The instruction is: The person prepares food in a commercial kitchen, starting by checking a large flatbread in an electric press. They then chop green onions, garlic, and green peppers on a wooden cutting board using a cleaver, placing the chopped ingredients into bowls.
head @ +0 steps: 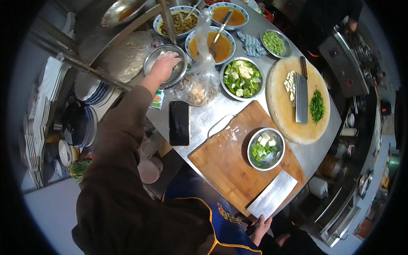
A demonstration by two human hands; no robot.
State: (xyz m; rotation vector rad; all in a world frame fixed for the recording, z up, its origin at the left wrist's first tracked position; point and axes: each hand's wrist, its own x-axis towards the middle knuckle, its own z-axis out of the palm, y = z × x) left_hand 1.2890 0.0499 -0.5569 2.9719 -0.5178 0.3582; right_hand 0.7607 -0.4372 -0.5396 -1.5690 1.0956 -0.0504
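Note:
My left hand reaches into a metal bowl, its fingers bent over something pale. What they hold, if anything, is hidden. At the lower right, my right hand is closed around the handle of a cleaver. The cleaver's broad blade lies flat across the corner of a wooden cutting board. On that board stands a small metal bowl with white cubes and cut green pieces. A black phone rests on the metal table, left of the board.
A round chopping block bears a second cleaver, diced white pieces and chopped greens. Nearby are a bowl of leafy greens, sauce bowls, a plastic bag and a metal rail. Another person stands top right.

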